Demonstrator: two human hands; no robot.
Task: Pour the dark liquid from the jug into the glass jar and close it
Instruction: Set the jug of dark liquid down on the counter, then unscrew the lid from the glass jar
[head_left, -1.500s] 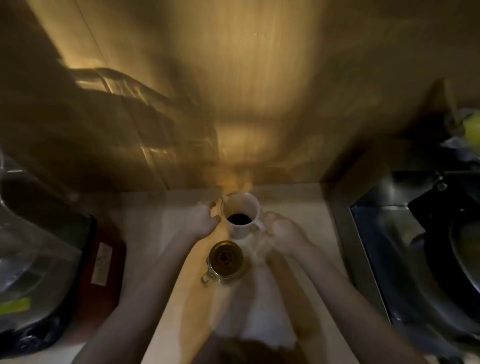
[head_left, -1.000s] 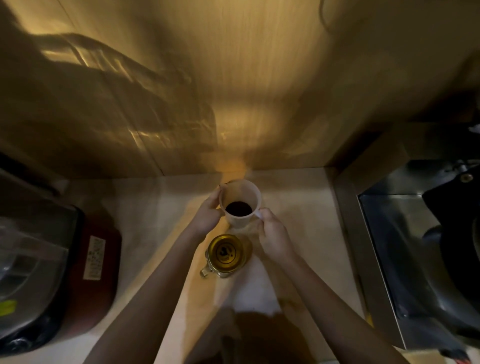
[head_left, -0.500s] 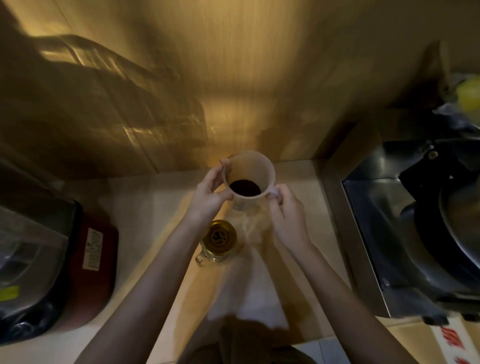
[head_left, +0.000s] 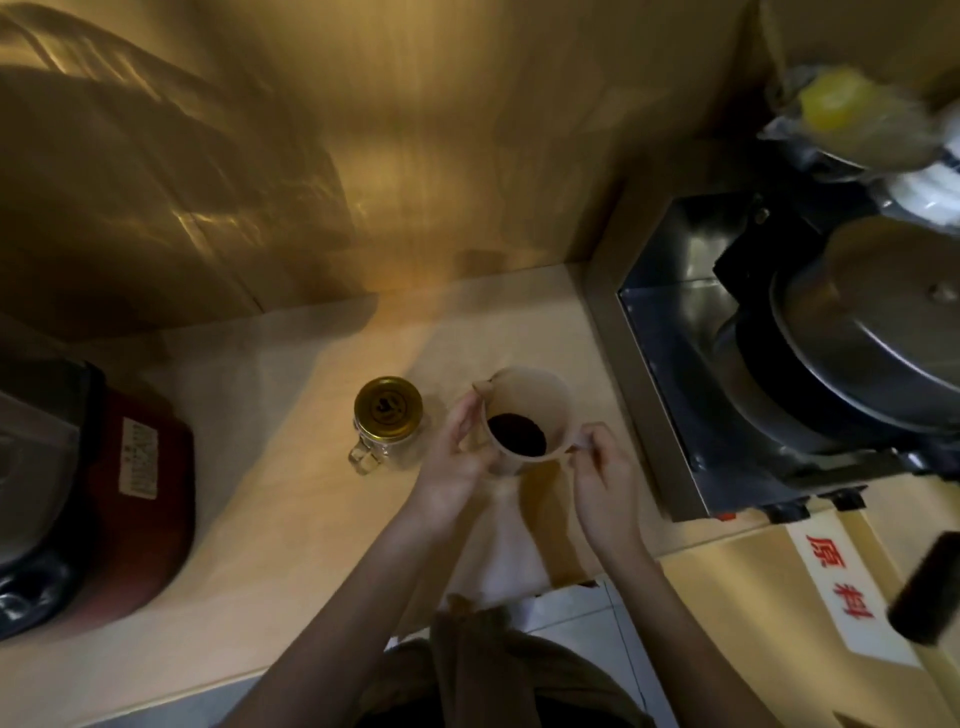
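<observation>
A pale plastic jug (head_left: 545, 397) with dark liquid (head_left: 517, 433) in its bottom is held upright over the counter. My left hand (head_left: 457, 457) cups its left side below the spout, and my right hand (head_left: 605, 478) pinches its handle on the right. The glass jar (head_left: 387, 423) stands on the counter just left of the jug, with a gold lid (head_left: 388, 409) on top and a small glass handle at its lower left. The jar is not touched.
A red and black rice cooker (head_left: 104, 499) sits at the left. A steel stove tray (head_left: 675, 364) with a black pan under a metal lid (head_left: 872, 332) lies to the right. A white cloth (head_left: 511, 561) covers the counter's front edge. The wood-panelled wall (head_left: 363, 156) is behind.
The jug has come nearer to me and now sits to the right of the jar instead of behind it. The camera view has swung, so the jar appears further left.
</observation>
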